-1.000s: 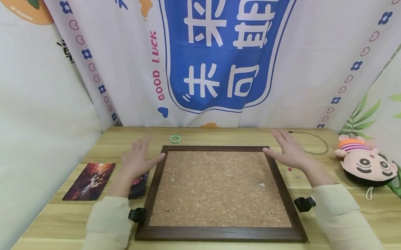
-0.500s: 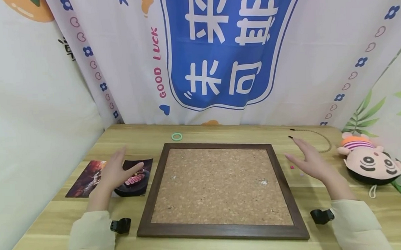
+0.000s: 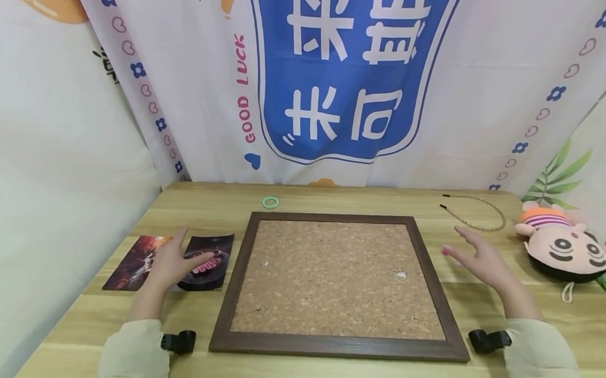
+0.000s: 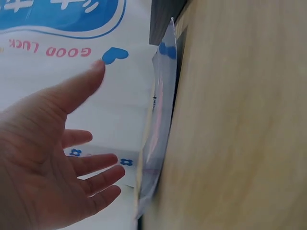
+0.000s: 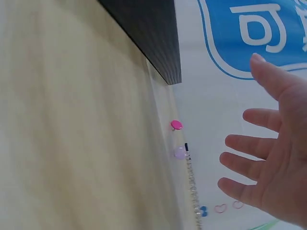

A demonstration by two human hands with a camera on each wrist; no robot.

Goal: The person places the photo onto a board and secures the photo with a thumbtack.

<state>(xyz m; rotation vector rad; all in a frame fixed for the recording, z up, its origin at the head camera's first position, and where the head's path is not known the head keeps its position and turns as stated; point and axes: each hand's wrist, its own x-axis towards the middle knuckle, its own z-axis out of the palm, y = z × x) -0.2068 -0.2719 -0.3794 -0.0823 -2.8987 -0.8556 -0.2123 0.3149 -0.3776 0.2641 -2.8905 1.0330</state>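
A wood-grain table [image 3: 66, 357] carries the brown-framed corkboard [image 3: 332, 278], flat near its middle; white printed curtains hang behind and to both sides, the back curtain [image 3: 203, 103] bearing a blue panel and "GOOD LUCK". Left of the board lie two picture prints, a fiery landscape [image 3: 131, 264] and a dark food picture [image 3: 207, 266]. Beyond its far edge is a green ring [image 3: 270, 202]; beyond its far right corner, a braided band [image 3: 489, 203] with black tips. A plush doll [image 3: 564, 245] lies well to its right. The left hand [image 3: 166, 267] is over the prints and the right hand [image 3: 484, 260] right of the board, both empty, fingers and thumbs apart.

The left hand covers part of the landscape. A pink pushpin [image 5: 176, 125] and a lilac pushpin [image 5: 180, 153], right of the board, are partly masked by the right hand in the head view. The panel's lettering and both sleeves [image 3: 132, 354] are cut off; the left wrist view shows print edge-on, its picture unreadable.
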